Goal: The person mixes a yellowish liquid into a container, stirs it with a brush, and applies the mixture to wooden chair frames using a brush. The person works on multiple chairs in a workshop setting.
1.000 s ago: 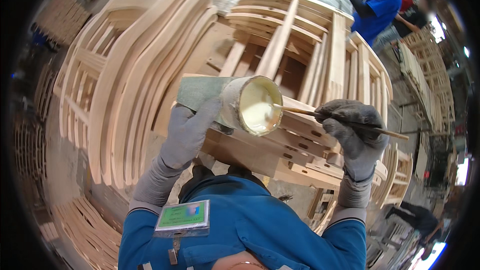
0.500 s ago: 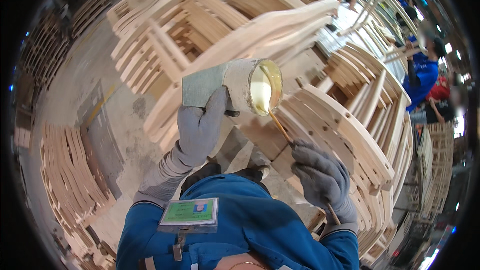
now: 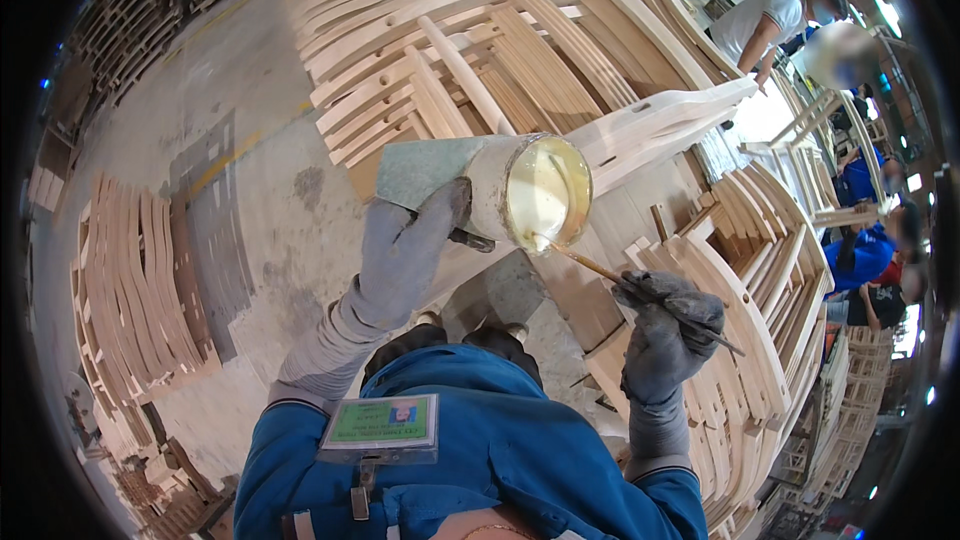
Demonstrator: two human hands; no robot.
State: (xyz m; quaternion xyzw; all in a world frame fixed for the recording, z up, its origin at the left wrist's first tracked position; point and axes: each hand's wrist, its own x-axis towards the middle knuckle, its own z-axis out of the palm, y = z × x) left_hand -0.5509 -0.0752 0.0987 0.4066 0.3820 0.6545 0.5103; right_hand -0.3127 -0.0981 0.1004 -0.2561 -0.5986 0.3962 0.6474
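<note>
My left hand (image 3: 405, 245), in a grey glove, grips a round whitish pot (image 3: 487, 190) from below. A flat grey-green piece (image 3: 425, 170) extends leftward from the pot, partly over my fingers. Creamy white liquid (image 3: 538, 190), like glue, coats the pot's inside. In my gloved right hand (image 3: 668, 325) is a thin wooden stick (image 3: 590, 266), its tip at the pot's lower rim, touching the liquid. The stick's back end sticks out past my fingers. Whether the tip has bristles is hard to tell.
Stacked curved wooden frames (image 3: 560, 40) lie ahead, with another stack (image 3: 740, 290) close on my right. Curved slats (image 3: 130, 280) are piled at left on the concrete floor (image 3: 270, 180). A person in a light shirt (image 3: 760, 25) and people in blue work at the far right.
The pot has shifted slightly right and down, its mouth facing me more. My right hand has moved right, and the stick lies flatter. The surrounding stacks have shifted in view.
</note>
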